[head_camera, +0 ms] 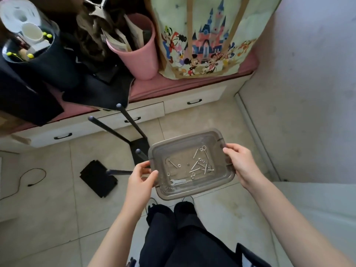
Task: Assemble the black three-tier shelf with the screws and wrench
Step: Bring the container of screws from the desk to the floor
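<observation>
Both hands hold a clear plastic tray of screws over the tiled floor.

The left hand point(141, 177) pinches the tray point(221, 140) at its left edge, thumb on the rim; the right hand point(239, 162) grips the right edge. Inside lie loose screws point(200, 166), washers point(202, 149) and a small wrench point(178, 182). The black shelf frame point(133, 122) and a flat black shelf panel point(98, 178) lie on the floor just beyond. The cartoon-castle bag point(208, 37) bears no readable writing.
</observation>
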`<state>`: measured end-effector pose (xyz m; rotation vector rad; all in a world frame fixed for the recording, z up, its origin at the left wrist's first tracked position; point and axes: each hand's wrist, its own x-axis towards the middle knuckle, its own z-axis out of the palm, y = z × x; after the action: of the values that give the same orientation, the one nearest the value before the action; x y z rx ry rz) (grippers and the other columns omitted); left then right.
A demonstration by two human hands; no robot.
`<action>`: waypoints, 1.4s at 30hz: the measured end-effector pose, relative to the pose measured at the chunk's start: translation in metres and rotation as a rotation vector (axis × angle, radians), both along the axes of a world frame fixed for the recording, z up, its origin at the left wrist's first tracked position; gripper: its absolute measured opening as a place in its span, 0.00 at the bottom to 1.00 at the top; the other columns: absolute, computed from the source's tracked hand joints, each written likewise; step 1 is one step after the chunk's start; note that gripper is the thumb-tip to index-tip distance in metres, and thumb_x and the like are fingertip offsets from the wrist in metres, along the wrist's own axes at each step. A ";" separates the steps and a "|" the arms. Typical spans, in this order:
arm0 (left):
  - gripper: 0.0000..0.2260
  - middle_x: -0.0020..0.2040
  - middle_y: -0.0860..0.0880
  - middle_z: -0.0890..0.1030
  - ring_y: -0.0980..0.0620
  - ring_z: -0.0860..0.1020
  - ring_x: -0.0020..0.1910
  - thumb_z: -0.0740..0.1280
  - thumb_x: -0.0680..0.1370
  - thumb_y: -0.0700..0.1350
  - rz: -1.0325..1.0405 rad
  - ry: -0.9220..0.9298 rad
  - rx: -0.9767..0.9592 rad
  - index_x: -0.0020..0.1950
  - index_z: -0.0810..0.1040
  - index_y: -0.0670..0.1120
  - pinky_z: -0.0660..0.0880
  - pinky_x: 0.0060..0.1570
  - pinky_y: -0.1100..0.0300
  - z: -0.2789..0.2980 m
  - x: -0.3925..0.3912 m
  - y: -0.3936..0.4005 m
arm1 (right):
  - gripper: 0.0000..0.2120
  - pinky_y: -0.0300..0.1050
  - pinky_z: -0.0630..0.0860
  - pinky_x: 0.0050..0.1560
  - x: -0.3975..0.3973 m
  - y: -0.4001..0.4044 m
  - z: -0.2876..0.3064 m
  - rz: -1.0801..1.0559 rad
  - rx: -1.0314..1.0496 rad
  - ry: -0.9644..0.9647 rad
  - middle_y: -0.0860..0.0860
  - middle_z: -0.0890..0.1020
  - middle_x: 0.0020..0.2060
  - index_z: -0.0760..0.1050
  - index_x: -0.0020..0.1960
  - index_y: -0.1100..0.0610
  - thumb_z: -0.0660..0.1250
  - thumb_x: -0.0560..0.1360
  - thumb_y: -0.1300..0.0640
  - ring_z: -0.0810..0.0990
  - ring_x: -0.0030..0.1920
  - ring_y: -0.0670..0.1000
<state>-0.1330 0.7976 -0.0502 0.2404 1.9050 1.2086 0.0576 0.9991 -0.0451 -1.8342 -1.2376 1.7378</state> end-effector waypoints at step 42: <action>0.12 0.48 0.34 0.80 0.40 0.86 0.44 0.71 0.76 0.31 -0.250 -0.362 -0.110 0.54 0.69 0.38 0.83 0.42 0.53 -0.721 -0.044 0.064 | 0.05 0.39 0.68 0.42 -0.042 0.072 -0.737 0.196 0.623 -0.396 0.46 0.82 0.41 0.81 0.50 0.53 0.69 0.76 0.58 0.78 0.38 0.43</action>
<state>-0.1767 0.8617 -0.7708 0.1806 1.5679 0.9076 0.0152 1.0709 -0.7820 -1.7380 -1.8990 0.9060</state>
